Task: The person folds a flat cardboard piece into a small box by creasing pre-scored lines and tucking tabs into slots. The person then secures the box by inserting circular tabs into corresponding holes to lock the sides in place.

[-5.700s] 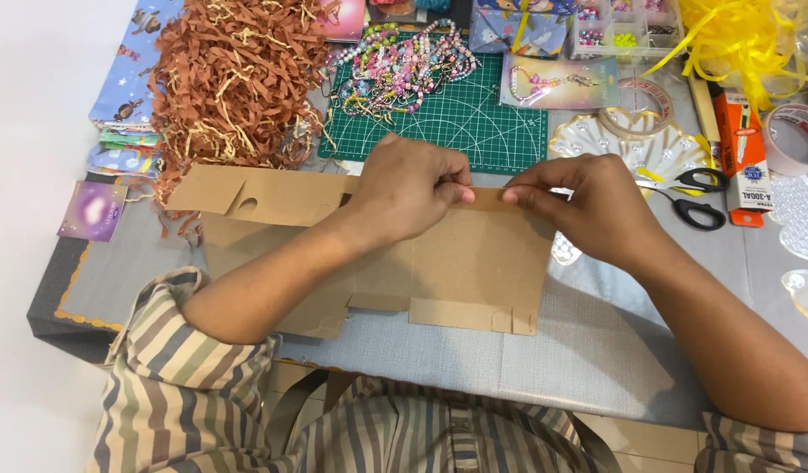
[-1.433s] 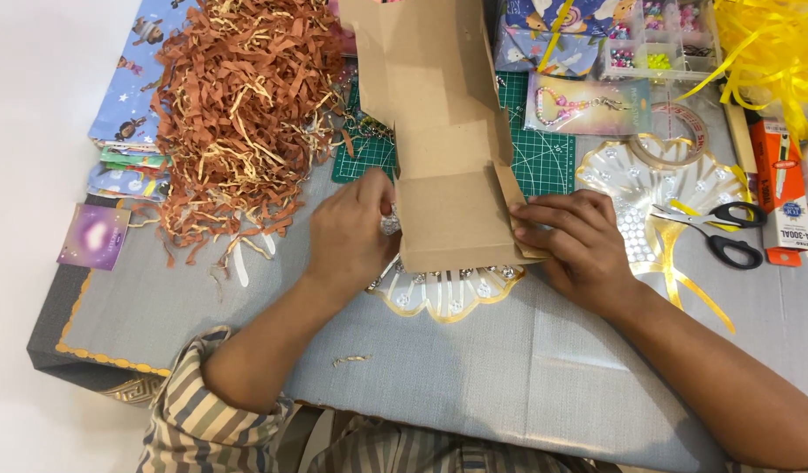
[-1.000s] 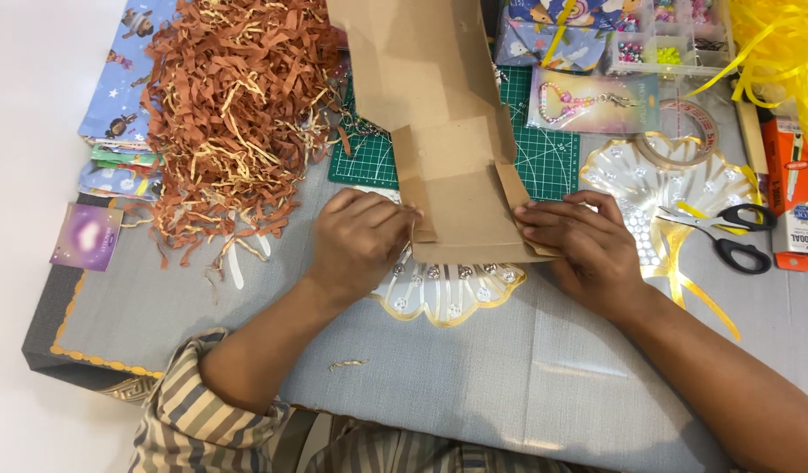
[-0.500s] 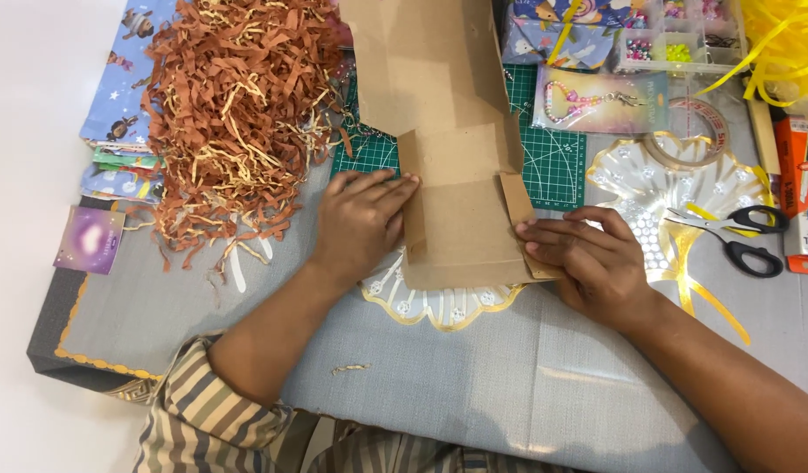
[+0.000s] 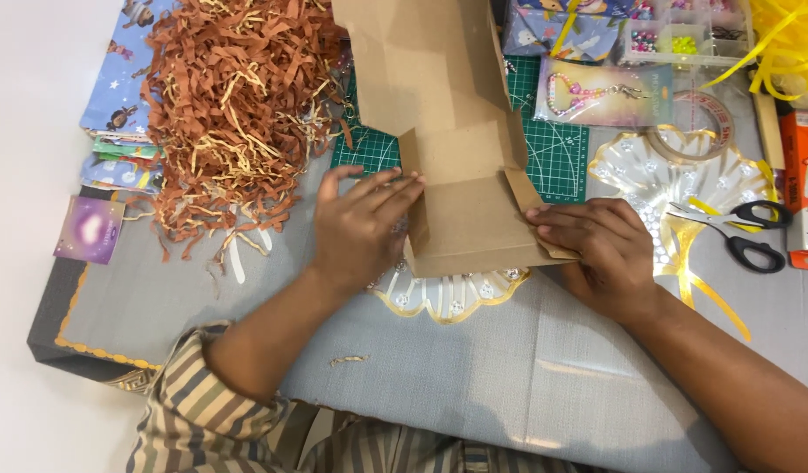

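Pressed flat, fingers together, against the left wall of a half-folded cardboard box (image 5: 461, 175): the left hand (image 5: 362, 229), not clamped around anything, just pushing on the side flap. Laid on the opposite side, the right hand (image 5: 601, 254), fingertips (image 5: 544, 229) pinning the small right flap down against the table, fingers extended rather than closed around the board. Box sitting between the two hands near the middle of the grey table (image 5: 474, 385), long axis running away from the body, near end shaped into a shallow tray, far end an open sheet rising toward the top edge of view. Under the near end, a clear scalloped plate with gold trim (image 5: 448, 298). Beneath the far part, a green cutting mat (image 5: 557, 158). To the left, a heap of brown paper shreds (image 5: 238, 105). To the right, a second scalloped plate (image 5: 649, 175), a tape roll (image 5: 697, 127) and black-handled scissors (image 5: 745, 232).
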